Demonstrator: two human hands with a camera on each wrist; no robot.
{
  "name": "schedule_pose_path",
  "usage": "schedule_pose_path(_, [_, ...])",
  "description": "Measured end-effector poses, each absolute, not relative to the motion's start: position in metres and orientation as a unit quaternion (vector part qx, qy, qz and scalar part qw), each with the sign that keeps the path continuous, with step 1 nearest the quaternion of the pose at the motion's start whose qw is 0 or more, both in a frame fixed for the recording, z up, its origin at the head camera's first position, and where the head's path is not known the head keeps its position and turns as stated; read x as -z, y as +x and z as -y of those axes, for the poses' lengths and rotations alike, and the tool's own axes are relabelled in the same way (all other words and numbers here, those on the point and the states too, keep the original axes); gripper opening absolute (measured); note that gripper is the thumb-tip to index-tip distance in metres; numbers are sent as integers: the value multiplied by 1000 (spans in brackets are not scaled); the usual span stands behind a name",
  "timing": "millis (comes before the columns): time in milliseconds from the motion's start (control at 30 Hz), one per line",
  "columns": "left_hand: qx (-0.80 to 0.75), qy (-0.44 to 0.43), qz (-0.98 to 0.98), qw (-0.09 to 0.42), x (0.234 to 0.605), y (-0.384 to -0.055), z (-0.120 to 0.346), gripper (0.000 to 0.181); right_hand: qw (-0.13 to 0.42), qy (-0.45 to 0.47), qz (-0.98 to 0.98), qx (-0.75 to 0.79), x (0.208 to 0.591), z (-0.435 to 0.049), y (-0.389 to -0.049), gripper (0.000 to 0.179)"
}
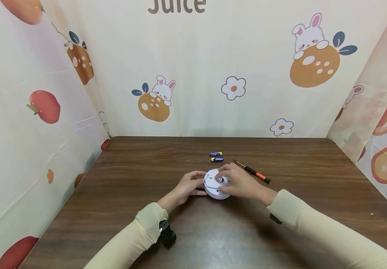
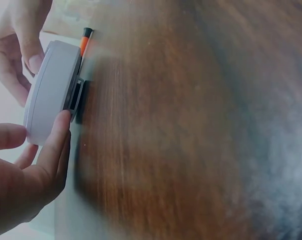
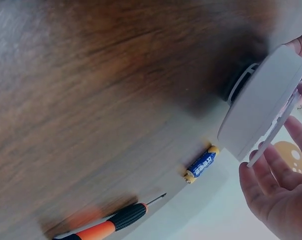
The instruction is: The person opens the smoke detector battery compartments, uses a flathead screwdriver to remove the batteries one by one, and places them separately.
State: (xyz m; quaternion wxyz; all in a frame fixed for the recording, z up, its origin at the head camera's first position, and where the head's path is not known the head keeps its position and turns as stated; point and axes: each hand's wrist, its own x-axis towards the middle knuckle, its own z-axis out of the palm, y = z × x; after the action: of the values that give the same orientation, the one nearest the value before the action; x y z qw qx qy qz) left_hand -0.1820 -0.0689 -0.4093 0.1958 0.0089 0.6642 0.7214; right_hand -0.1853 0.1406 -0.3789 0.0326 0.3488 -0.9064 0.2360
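A round white device [image 1: 216, 195], perhaps a detector or a puck light, is held over the wooden table, its flat face up. My left hand [image 1: 187, 186] grips its left side, with thumb and fingers around the rim. On the far side, my right hand [image 1: 242, 182] reaches over the top face. A thin white cover [image 3: 271, 142] stands tilted away from the white body [image 3: 263, 100] in the right wrist view, and the right fingers hold its edge. Underneath, a dark part with a pale loop [image 2: 77, 100] sticks out in the left wrist view.
Two blue and yellow batteries [image 1: 216, 154] lie behind the device. To their right is a screwdriver [image 1: 255, 172] with a black and orange handle, its tip toward the batteries. A printed cloth [image 1: 196, 108] hangs along the back edge of the table [image 1: 139, 164].
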Motion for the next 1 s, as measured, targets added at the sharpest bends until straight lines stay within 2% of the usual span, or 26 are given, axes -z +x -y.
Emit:
schedule_pose_path(500, [-720,4,-663,202,409,-182,69,37,18,373,900,-225,381,-142,-187,27])
schedule_pose_path(1000, [-707,16,-676,208,409,-183,73,38,36,422,876,-231,390,-150,-192,31])
